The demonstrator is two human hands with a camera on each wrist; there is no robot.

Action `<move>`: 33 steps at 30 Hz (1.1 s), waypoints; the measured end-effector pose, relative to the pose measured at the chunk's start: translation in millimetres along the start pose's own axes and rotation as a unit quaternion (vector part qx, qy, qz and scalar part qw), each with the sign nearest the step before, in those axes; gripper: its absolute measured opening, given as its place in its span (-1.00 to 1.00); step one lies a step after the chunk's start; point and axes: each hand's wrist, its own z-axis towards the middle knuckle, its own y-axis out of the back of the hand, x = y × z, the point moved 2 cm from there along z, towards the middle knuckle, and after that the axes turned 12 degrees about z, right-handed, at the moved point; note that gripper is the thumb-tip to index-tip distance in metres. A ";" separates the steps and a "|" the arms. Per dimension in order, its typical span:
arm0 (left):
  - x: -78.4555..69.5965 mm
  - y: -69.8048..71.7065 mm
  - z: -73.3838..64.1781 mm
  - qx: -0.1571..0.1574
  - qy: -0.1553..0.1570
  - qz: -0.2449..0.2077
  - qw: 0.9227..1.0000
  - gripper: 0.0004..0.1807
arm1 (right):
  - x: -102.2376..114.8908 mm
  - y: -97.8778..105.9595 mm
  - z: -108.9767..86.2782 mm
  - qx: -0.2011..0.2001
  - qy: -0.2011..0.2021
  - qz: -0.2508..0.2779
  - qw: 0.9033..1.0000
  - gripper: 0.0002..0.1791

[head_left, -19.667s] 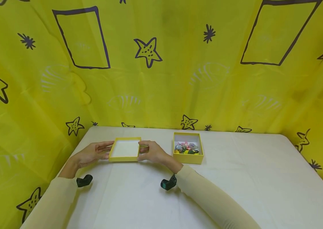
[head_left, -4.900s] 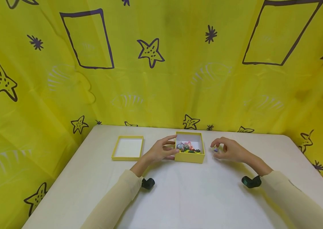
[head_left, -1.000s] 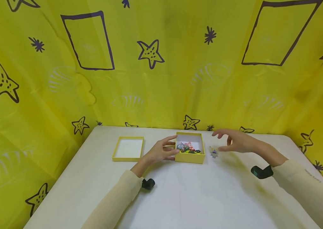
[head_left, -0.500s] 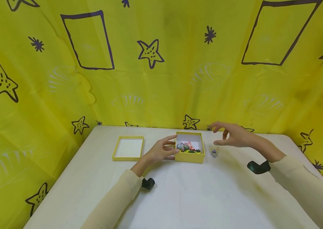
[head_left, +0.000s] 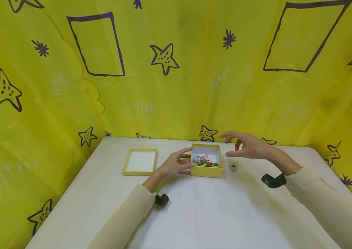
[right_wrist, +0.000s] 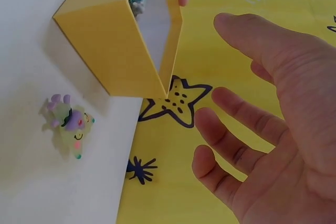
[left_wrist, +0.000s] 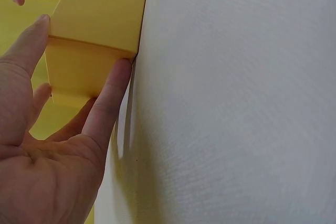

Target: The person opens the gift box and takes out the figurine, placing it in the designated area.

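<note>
One pale, faintly textured surface [head_left: 225, 214], bordered on three sides by a yellow curtain [head_left: 188, 90] printed with dark-outlined starfish. Figurine [head_left: 233, 166]: small, rounded, pale yellow and lilac with a pink cheek and green-tipped ears, lying on the surface just right of a square, open-topped box [head_left: 206, 172]. The box, yellow outside and white within, has smooth flat walls and contains multicoloured figurines [head_left: 207, 160]; a matching shallow tray [head_left: 136, 173] lies to its left. Left hand [head_left: 174, 164]: fingers spread, touching the box's left wall. Right hand [head_left: 250, 146]: raised near the figurine, loosely curved, thumb and fingers apart, holding nothing.
</note>
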 end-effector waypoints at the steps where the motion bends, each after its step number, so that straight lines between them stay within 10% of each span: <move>1: 0.3 -0.1 0.2 0.000 0.000 -0.002 1.000 -0.16 | 0.3 -0.8 0.9 0.001 0.001 0.002 1.000 -0.32; 33: -0.3 -0.6 -0.3 -0.009 0.001 -0.005 1.000 -0.18 | -9.7 -42.6 37.6 0.045 0.010 0.033 0.998 -0.35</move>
